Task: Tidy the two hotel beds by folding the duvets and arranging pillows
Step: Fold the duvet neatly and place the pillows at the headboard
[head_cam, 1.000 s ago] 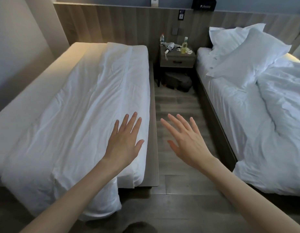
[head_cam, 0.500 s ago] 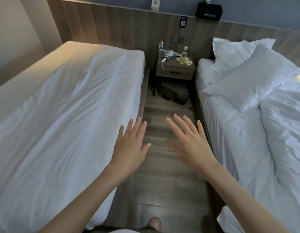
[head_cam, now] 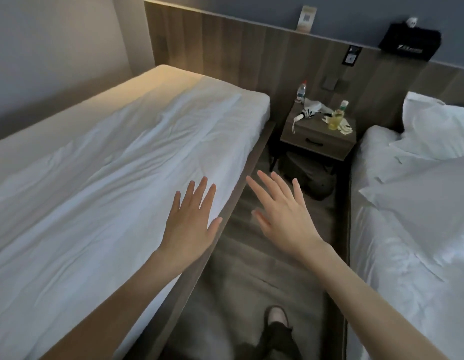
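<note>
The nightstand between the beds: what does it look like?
The nightstand is a wood-look cabinet on thin dark legs, against the panelled wall. Its single drawer, with a dark handle, is closed. On top stand a clear bottle and a yellow-filled bottle among white clutter; a dark bag lies beneath.

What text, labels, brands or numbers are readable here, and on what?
No text is legible enough to quote.
Black box: white logo, too blurred.
Upright card: printed square, too small.
Wall plate: marks too small.
Water bottle: label too small.
Yellow bottle: label too small.
</note>
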The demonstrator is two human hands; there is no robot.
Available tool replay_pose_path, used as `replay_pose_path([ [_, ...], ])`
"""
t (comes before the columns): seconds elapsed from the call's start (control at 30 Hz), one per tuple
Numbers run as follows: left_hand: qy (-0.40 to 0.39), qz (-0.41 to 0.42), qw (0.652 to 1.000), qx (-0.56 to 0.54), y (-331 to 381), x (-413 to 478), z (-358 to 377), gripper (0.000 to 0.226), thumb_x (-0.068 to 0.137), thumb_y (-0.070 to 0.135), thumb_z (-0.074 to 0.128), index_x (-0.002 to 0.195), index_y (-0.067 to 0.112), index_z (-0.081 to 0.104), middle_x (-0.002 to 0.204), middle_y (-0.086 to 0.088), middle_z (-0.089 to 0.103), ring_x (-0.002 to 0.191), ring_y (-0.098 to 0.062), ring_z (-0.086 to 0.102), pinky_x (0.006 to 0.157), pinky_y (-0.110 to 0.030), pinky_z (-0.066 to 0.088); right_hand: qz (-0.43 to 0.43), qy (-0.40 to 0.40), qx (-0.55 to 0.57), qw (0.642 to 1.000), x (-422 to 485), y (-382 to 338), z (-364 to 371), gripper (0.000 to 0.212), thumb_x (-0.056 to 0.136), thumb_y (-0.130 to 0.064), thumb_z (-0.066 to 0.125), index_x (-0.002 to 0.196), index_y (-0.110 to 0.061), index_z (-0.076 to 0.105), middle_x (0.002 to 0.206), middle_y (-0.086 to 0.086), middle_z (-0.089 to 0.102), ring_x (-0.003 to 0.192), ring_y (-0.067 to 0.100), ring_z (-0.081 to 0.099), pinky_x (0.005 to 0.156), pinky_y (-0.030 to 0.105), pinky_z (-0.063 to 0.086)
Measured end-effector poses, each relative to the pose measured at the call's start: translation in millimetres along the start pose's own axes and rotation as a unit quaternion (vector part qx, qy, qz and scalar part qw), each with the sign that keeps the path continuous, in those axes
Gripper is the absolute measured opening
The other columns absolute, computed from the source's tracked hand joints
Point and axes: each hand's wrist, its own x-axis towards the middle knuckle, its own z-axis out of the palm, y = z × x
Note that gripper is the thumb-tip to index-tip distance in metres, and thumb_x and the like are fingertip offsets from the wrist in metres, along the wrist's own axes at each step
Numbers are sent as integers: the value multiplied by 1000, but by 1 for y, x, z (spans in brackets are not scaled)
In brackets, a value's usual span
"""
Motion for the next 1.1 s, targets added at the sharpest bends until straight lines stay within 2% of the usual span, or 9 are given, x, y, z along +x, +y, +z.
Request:
replay_pose_path([
  [0.07,-4,-39,999,17,1,26,12,69,93,57,27,152,20,25,159,-7,16,145,-34,19,115,-48,7,-40,-9,9,999,34,26,10,67,96,-34,53,153,-31,19,160,1,21,149,26,13,118,55,6],
  [0.17,-3,-101,994,27,6,60,28,69,89,55,35,144,14,43,153,-12,34,137,-39,36,109,-56,27,-105,-23,21,994,82,64,17,65,97,-37,51,153,-30,20,160,2,20,149,27,13,117,55,4],
  [0.3,-1,-188,982,8,16,101,38,68,89,53,37,141,10,48,149,-15,39,133,-41,41,104,-59,30,-187,-39,6,982,150,110,21,64,99,-40,46,154,-33,14,162,-1,12,150,26,6,113,49,-10],
  [0.37,8,-226,974,6,13,119,38,66,92,51,36,142,9,46,150,-16,37,134,-42,39,105,-58,29,-218,-47,12,975,187,121,25,65,100,-41,44,155,-33,10,163,-2,7,150,25,2,111,47,-13],
  [0.47,12,-300,954,-7,4,135,43,67,93,48,35,148,10,35,157,-14,23,143,-38,24,112,-55,21,-261,-72,27,962,234,124,35,65,101,-43,40,154,-35,5,163,-4,2,150,23,-3,112,47,-14],
  [0.63,13,-417,909,-13,-35,151,62,68,99,44,37,154,13,12,162,-8,1,149,-29,2,118,-48,7,-344,-86,44,934,303,113,73,63,99,-43,45,154,-31,16,162,-2,12,149,25,9,116,53,0],
  [0.8,-14,-503,863,-45,-101,175,92,68,101,43,35,155,13,7,162,-7,-2,149,-27,1,118,-47,9,-406,-112,63,905,379,82,119,62,101,-35,45,154,-32,14,162,-4,9,150,21,4,115,50,-7],
  [0.93,-33,-556,827,-78,-159,199,110,68,101,41,36,155,12,7,162,-9,-1,149,-29,1,118,-48,12,-446,-124,75,883,438,49,142,60,100,-31,47,154,-31,19,162,-4,13,150,21,6,116,49,-6],
  [1.1,-21,-609,785,-115,-210,216,121,67,102,40,36,155,13,5,162,-8,-3,149,-28,1,117,-49,14,-484,-159,65,858,497,-4,172,59,101,-31,43,154,-32,16,162,-5,9,150,20,0,118,51,-5],
])
